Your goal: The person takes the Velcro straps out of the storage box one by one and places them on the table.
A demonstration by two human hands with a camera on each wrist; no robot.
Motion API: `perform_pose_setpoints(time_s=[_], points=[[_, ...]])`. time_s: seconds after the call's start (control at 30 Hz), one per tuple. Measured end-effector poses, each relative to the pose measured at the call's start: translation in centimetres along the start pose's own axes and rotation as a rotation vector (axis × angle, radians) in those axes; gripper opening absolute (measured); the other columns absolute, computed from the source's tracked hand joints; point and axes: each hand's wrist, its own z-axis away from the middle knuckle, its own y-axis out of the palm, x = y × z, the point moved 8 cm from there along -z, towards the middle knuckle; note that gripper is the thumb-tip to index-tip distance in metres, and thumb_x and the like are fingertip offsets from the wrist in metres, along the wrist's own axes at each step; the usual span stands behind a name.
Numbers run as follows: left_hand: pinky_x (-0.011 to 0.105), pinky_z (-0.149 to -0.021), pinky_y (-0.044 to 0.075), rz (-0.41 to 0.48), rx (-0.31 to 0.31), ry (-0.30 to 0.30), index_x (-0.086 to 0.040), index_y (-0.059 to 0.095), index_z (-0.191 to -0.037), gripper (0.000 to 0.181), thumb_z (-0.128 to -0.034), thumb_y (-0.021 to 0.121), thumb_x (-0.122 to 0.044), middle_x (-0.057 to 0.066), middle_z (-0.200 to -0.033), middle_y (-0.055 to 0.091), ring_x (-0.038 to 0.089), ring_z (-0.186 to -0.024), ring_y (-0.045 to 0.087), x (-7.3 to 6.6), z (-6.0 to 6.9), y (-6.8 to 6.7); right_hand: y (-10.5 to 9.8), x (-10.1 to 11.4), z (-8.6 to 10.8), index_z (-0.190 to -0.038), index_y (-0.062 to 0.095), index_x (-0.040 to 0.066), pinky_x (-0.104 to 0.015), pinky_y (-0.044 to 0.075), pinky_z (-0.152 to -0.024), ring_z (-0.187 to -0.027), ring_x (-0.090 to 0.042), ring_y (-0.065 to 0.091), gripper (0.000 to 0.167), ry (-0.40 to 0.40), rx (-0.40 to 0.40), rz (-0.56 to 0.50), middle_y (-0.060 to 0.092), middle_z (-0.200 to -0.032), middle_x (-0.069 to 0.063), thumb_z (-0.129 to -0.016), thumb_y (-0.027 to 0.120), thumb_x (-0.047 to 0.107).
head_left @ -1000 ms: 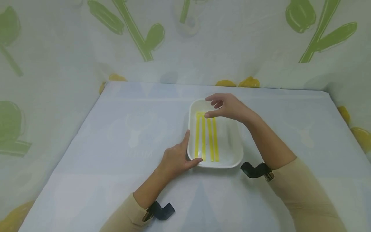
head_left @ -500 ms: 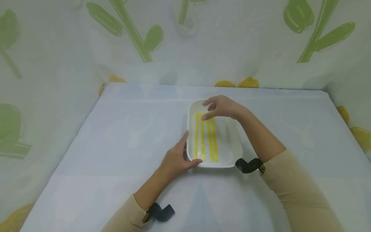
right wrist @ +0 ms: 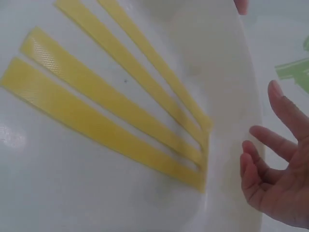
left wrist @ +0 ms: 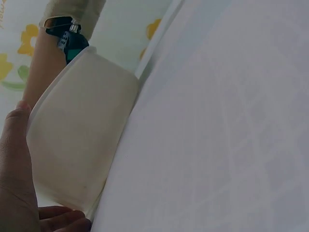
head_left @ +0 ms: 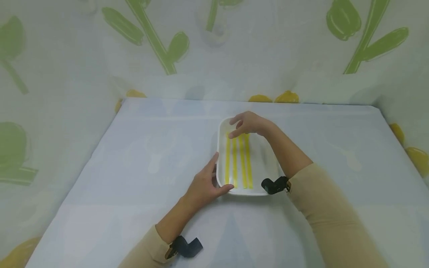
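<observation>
A white rectangular tray point(head_left: 264, 163) with rounded corners lies on the table, several yellow strips point(head_left: 248, 160) running lengthwise inside it and joined by a crosswise strip at the far end, as the right wrist view shows. The left hand point(head_left: 201, 186) grips the tray's near left corner, thumb on the rim and fingers along the outer side wall point(left wrist: 82, 125). Above the tray's far end hovers the right hand point(head_left: 249, 123), fingers loosely bent and apart; nothing is between them. In the right wrist view this hand point(right wrist: 285, 169) is beside the tray's wall.
The pale table cover point(head_left: 134, 160) spreads around the tray. Behind it stands a light curtain point(head_left: 251, 56) printed with green and yellow plants. A black wrist device point(head_left: 275, 185) on the right arm overhangs the tray's near right corner; another point(head_left: 187, 246) is on the left wrist.
The right hand and forearm have moved left over the tray's far end. The left hand keeps its grip on the near left corner, and the strips lie as before.
</observation>
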Motion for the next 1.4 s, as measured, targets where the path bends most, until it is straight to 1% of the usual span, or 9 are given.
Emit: perform_pose_setpoints(time_s=[0.17, 0.47, 0.6, 0.73, 0.9, 1.07, 1.17, 1.3, 1.4], points=[[0.035, -0.092, 0.052, 0.005, 0.022, -0.028, -0.006, 0.019, -0.151, 0.102, -0.0750, 0.076, -0.043, 0.014, -0.130, 0.056, 0.023, -0.110, 0.062, 0.0, 0.0, 0.3, 1.1, -0.8, -0.6, -0.132, 0.054, 0.012, -0.043, 0.047, -0.096, -0.111, -0.028, 0.052, 0.066, -0.042, -0.014, 0.056, 0.056, -0.126, -0.014, -0.076, 0.078, 0.036], [0.037, -0.092, 0.052, 0.012, 0.019, -0.027, -0.010, 0.018, -0.151, 0.100, -0.0766, 0.074, -0.046, 0.011, -0.129, 0.057, 0.023, -0.111, 0.061, 0.4, 0.1, 0.3, 2.7, -0.9, -1.9, -0.122, 0.059, 0.003, -0.033, 0.048, -0.078, -0.090, -0.025, 0.052, 0.068, -0.131, -0.137, 0.084, 0.059, -0.107, -0.014, -0.065, 0.087, 0.028], [0.038, -0.092, 0.053, 0.013, 0.021, -0.026, -0.009, 0.019, -0.151, 0.099, -0.0764, 0.074, -0.044, 0.012, -0.128, 0.057, 0.024, -0.110, 0.062, 0.4, 0.2, 0.2, 3.2, -0.8, -2.3, -0.117, 0.060, 0.002, -0.033, 0.046, -0.078, -0.089, -0.025, 0.052, 0.068, -0.159, -0.162, 0.149, 0.060, -0.101, -0.013, -0.061, 0.089, 0.027], [0.038, -0.092, 0.052, 0.017, 0.022, -0.035, -0.009, 0.018, -0.151, 0.099, -0.0762, 0.074, -0.042, 0.013, -0.129, 0.057, 0.024, -0.110, 0.062, 0.4, 0.3, 0.0, 3.5, -0.8, -2.3, -0.119, 0.057, 0.003, -0.034, 0.046, -0.082, -0.090, -0.025, 0.052, 0.072, -0.139, -0.190, 0.221, 0.059, -0.098, -0.012, -0.061, 0.089, 0.032], [0.038, -0.092, 0.052, 0.017, 0.022, -0.044, -0.009, 0.020, -0.150, 0.098, -0.0763, 0.075, -0.042, 0.013, -0.130, 0.056, 0.023, -0.111, 0.061, 0.4, 0.2, 0.0, 3.5, -0.7, -2.1, -0.113, 0.060, 0.003, -0.034, 0.047, -0.082, -0.090, -0.025, 0.053, 0.064, -0.146, -0.212, 0.227, 0.060, -0.096, -0.012, -0.063, 0.088, 0.031], [0.038, -0.091, 0.053, 0.002, 0.012, -0.040, -0.008, 0.020, -0.150, 0.098, -0.0768, 0.073, -0.044, 0.013, -0.130, 0.057, 0.023, -0.111, 0.061, 0.6, 0.3, 0.0, 3.6, -0.3, -2.1, -0.106, 0.064, 0.002, -0.033, 0.048, -0.079, -0.087, -0.024, 0.054, 0.051, -0.190, -0.202, 0.204, 0.062, -0.093, -0.011, -0.066, 0.086, 0.026], [0.039, -0.091, 0.053, -0.008, -0.010, -0.006, -0.006, 0.021, -0.150, 0.097, -0.0788, 0.069, -0.052, 0.014, -0.128, 0.057, 0.024, -0.110, 0.062, 0.5, 0.4, -0.1, 3.6, -0.1, -2.1, -0.105, 0.065, 0.001, -0.033, 0.049, -0.077, -0.085, -0.024, 0.055, 0.046, -0.217, -0.197, 0.165, 0.062, -0.092, -0.011, -0.069, 0.084, 0.023], [0.038, -0.088, 0.054, -0.003, -0.052, 0.054, -0.006, 0.023, -0.149, 0.099, -0.0808, 0.054, -0.069, 0.016, -0.129, 0.056, 0.025, -0.108, 0.062, 0.3, 0.4, -0.2, 3.2, -0.4, -2.2, -0.109, 0.065, 0.003, -0.033, 0.050, -0.077, -0.087, -0.023, 0.057, 0.043, -0.223, -0.202, 0.051, 0.064, -0.097, -0.011, -0.074, 0.081, 0.023], [0.039, -0.086, 0.055, -0.025, -0.090, 0.092, -0.008, 0.027, -0.149, 0.098, -0.0804, 0.043, -0.076, 0.015, -0.132, 0.053, 0.024, -0.111, 0.060, 0.2, 0.4, -0.3, 2.8, -0.8, -2.2, -0.114, 0.063, 0.005, -0.032, 0.051, -0.078, -0.089, -0.023, 0.059, 0.046, -0.207, -0.207, -0.058, 0.066, -0.101, -0.011, -0.075, 0.079, 0.024]])
